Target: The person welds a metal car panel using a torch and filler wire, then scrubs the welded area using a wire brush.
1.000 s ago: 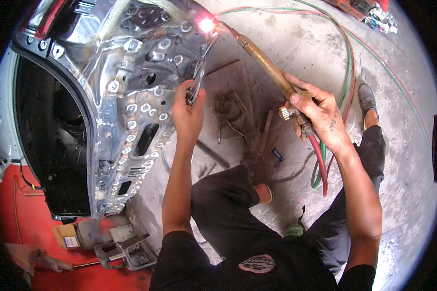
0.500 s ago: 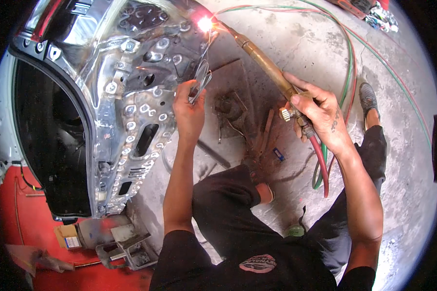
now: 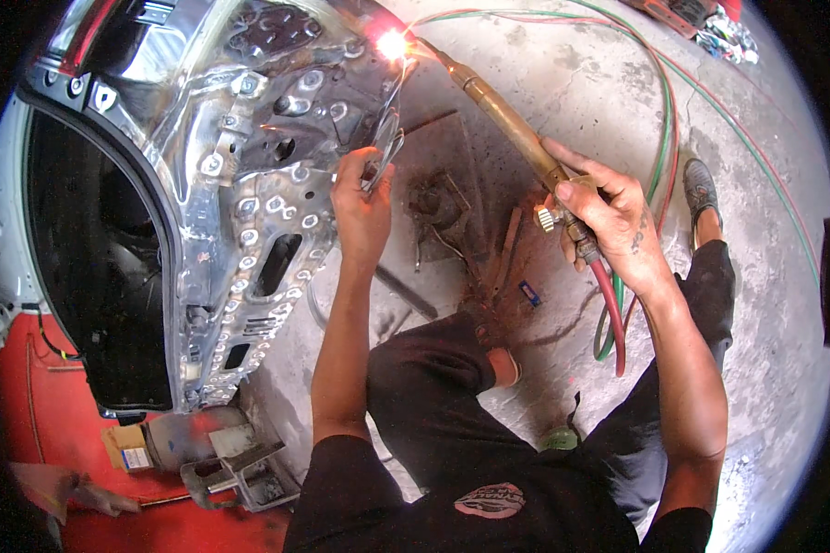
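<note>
Left hand (image 3: 362, 210) grips looped wire (image 3: 389, 136); right hand (image 3: 618, 219) grips brass torch (image 3: 509, 122). Black shirt (image 3: 364, 493) bears pale oval print (image 3: 490, 500); cardboard box (image 3: 118, 445) bears white-and-blue label (image 3: 136, 457).

A grey, stained, concrete-like floor (image 3: 775, 387) is spread from twelve o'clock round to four o'clock, with darker blotches (image 3: 567, 57) seen near one o'clock, while a whitish patch of light (image 3: 740, 493) is cast near four o'clock and a red surface (image 3: 60, 415) is seen at eight o'clock.

Downward head fisheye, rim rather unclear
</note>
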Demonstrator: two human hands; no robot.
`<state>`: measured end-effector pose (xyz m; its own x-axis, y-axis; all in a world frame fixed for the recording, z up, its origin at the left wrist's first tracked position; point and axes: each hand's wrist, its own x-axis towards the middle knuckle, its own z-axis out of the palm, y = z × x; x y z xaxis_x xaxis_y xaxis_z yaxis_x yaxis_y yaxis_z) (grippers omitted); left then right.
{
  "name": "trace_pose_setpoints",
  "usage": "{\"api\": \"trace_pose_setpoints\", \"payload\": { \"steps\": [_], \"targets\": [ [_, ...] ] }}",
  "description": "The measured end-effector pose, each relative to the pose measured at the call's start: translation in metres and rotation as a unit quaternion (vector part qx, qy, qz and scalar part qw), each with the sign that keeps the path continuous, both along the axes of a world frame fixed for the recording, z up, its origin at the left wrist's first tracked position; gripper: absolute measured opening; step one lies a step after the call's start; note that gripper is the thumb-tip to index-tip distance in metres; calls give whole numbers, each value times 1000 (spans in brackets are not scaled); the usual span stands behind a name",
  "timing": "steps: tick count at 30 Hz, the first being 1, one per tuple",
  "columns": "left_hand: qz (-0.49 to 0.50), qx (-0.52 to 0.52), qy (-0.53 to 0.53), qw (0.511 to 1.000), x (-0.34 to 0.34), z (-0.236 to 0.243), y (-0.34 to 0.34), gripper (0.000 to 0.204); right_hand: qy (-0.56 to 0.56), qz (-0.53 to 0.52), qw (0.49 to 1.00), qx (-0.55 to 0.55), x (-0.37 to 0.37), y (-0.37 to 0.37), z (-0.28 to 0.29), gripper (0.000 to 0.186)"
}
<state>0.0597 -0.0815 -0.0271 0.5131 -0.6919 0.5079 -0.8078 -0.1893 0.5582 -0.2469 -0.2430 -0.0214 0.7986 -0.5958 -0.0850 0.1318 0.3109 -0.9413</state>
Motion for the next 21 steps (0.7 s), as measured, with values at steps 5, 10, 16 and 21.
{"api": "trace_pose_setpoints", "payload": {
  "steps": [5, 10, 16, 21],
  "targets": [
    [4, 3, -8, 1000, -3, 2, -1, 25, 1, 1, 1000, 0, 0, -1, 1, 55],
    [3, -1, -1, 1000, 3, 0, 0, 24, 5, 5, 1000, 1, 0, -1, 2, 55],
    [4, -4, 15, 1000, 2, 0, -2, 24, 1, 3, 1000, 3, 0, -1, -2, 55],
    [-6, -7, 33, 999, 7, -2, -1, 24, 2, 2, 1000, -1, 0, -1, 2, 55]
  ]
}}
